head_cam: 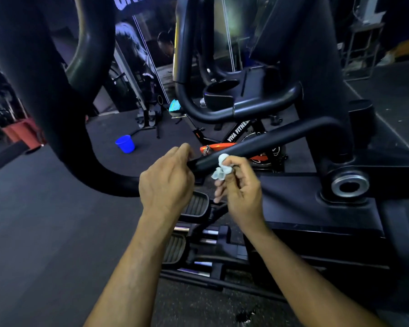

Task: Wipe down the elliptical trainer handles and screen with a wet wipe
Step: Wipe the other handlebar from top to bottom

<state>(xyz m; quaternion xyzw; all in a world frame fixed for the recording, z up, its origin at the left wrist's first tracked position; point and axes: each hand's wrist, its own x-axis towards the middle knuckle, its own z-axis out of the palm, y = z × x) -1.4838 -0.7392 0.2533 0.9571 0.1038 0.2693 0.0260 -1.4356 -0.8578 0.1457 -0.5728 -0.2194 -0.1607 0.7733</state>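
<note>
Pinching a crumpled wet wipe (222, 167) between curled fingers, the right hand (241, 185) holds it against the near end of the elliptical's black fixed handle (269, 140). The left hand (167, 178) curls its fingertips round that same handle end, steadying it. By my reading the job is mid-course: this bar is being wiped, while the big curved moving handle (57, 109) at left and the console, not clearly visible, may remain.
</note>
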